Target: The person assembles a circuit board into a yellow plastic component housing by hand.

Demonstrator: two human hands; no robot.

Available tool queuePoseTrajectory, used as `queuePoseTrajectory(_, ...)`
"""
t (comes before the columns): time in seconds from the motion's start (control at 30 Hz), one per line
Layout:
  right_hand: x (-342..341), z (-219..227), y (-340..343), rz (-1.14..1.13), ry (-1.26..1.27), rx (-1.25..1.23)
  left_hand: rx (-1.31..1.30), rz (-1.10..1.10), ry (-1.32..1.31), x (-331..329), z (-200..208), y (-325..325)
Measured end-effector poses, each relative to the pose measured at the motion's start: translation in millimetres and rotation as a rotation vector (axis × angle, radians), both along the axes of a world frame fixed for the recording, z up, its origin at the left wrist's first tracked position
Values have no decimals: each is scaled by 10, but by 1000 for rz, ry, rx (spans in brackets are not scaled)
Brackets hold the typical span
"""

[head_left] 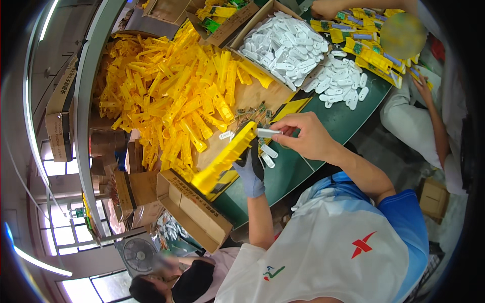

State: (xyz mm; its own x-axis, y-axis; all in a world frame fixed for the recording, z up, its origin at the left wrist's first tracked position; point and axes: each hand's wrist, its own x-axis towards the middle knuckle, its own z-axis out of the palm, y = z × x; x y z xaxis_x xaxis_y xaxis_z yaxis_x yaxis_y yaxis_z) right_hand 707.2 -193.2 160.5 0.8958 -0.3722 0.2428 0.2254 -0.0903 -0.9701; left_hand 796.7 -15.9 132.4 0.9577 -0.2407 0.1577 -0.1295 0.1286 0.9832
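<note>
My left hand (251, 174), in a grey and black glove, is closed round a long yellow plastic shell (222, 160) tilted above the table edge. My right hand (309, 135), bare, pinches a small white-grey oblong plastic piece (268, 133) between thumb and fingertips. This piece meets or nearly meets the upper end of the shell; I cannot tell whether they touch. Just beyond the hands lie small metal parts (257, 113) in a loose cluster. Beside the glove a few white oblong covers (269, 155) rest on the green table top (290, 174).
A big heap of yellow shells (166, 86) covers the far left. Behind stands a carton of white covers (283, 43), with more covers (341, 81) spilled beside it. An open cardboard box (194, 209) sits at the near left. At right, another person handles yellow shells with green boards (358, 35).
</note>
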Motion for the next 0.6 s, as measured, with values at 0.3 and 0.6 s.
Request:
queuePoseTrajectory(0.3,17,-172,-46,138,169,176,350,-309,17,-226,-198,135)
queuePoseTrajectory(0.6,33,-586,75,218,3,514,-307,-161,402,-624,-162,-279)
